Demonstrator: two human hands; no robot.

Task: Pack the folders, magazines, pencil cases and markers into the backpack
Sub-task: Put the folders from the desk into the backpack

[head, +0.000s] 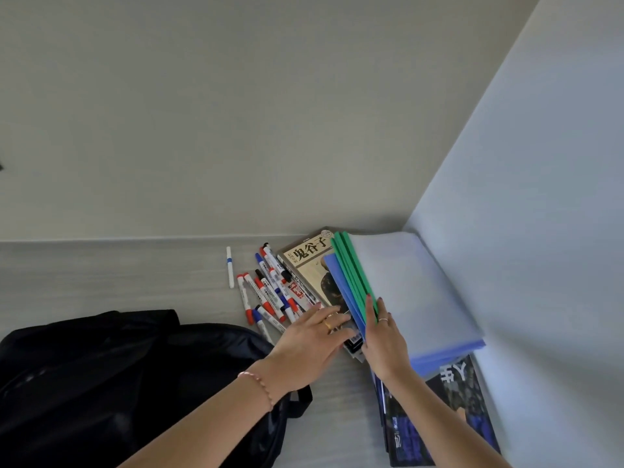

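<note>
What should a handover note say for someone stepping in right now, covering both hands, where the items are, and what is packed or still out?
Left hand: open, fingers flat on the beige magazine.
Right hand: fingers straight against the spine edge of the folders, green and blue spines, stacked by the right wall.
Markers: loose pile on the desk left of the magazine; one white marker lies apart.
Dark magazines: under the folders, near edge.
Backpack: black, on the desk at left; whether it is open cannot be told.
Pencil cases: none visible.
Done: nothing visibly packed.
Left: folders, magazines, markers, pencil cases.
</note>
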